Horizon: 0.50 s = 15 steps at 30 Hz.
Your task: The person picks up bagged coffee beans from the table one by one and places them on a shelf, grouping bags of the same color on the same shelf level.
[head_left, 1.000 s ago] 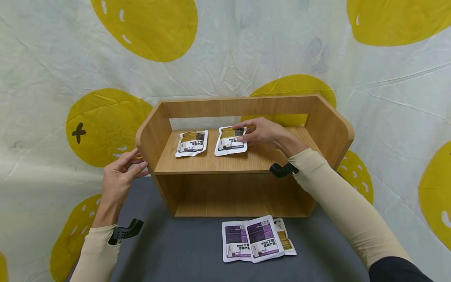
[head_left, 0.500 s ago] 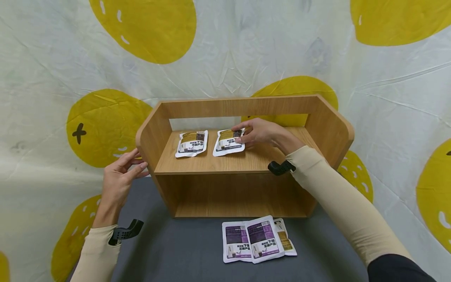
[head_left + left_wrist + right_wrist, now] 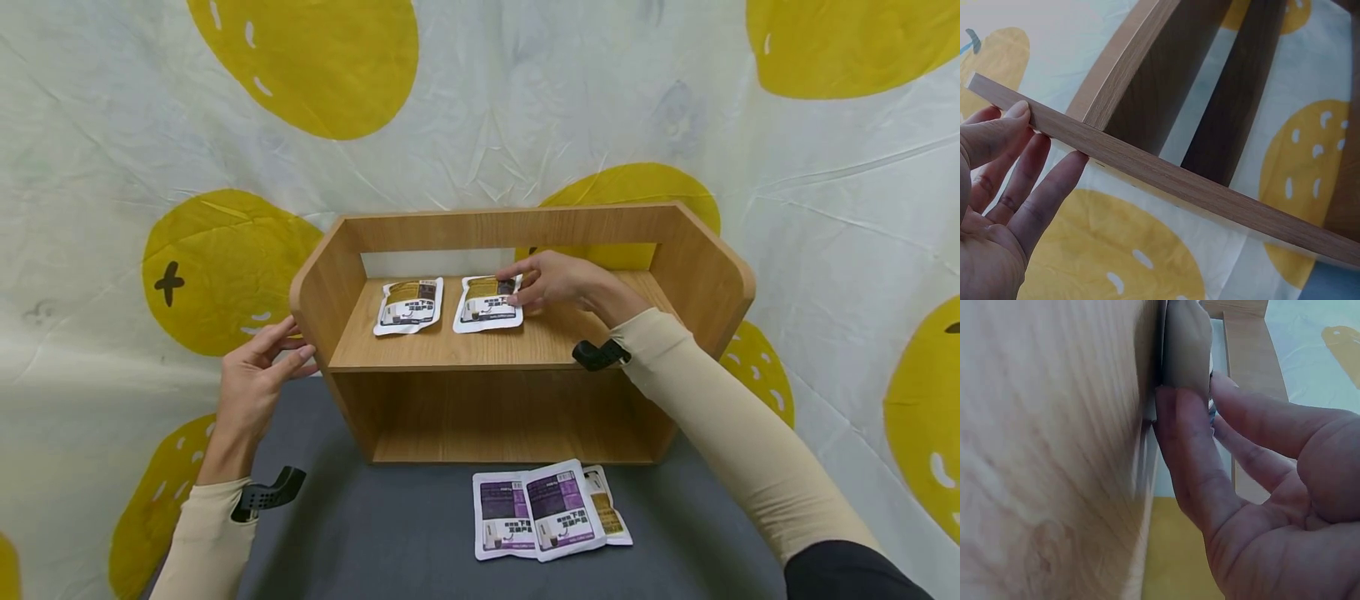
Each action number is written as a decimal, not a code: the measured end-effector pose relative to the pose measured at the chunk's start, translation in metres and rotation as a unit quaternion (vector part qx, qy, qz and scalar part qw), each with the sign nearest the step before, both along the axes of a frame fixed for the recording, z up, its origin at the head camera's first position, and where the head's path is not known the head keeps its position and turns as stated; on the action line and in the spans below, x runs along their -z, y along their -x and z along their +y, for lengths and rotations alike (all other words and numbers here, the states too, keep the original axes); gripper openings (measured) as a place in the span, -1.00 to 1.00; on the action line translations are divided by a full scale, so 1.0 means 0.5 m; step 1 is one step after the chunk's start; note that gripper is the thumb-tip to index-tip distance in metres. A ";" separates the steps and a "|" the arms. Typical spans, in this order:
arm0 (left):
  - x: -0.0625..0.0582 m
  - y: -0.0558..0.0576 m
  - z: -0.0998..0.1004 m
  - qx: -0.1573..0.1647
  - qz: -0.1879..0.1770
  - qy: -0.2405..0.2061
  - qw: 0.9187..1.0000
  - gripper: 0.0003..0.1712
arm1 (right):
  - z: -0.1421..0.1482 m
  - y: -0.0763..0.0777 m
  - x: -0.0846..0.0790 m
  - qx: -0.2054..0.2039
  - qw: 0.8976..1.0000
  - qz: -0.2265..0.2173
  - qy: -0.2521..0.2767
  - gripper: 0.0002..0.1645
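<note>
The right hand (image 3: 561, 283) pinched a gold-and-white pouch (image 3: 483, 312) by its right edge; the left hand (image 3: 251, 379) gripped the wooden rack (image 3: 480, 353) at its left side.

One shelf unit (image 3: 708, 279) stands on one tabletop (image 3: 390, 533). Its upper board (image 3: 435, 352) carries two gold pouches (image 3: 407, 308) (image 3: 480, 304) by the back edge. Before its lower front edge show two purple pouches (image 3: 501, 508) (image 3: 564, 508) and one gold pouch (image 3: 606, 510): five altogether. One left hand (image 3: 258, 371), one right hand (image 3: 558, 279).
</note>
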<state>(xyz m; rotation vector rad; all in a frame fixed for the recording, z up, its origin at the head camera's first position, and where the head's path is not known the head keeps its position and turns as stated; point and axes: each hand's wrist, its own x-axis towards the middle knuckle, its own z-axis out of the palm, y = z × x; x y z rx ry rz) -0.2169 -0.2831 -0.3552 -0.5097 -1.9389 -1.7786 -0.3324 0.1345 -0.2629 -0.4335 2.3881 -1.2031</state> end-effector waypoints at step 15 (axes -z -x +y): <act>-0.002 0.002 -0.001 0.001 0.002 -0.002 1.000 -0.42 | 0.009 -0.011 -0.007 0.011 0.999 0.027 -0.016 -0.48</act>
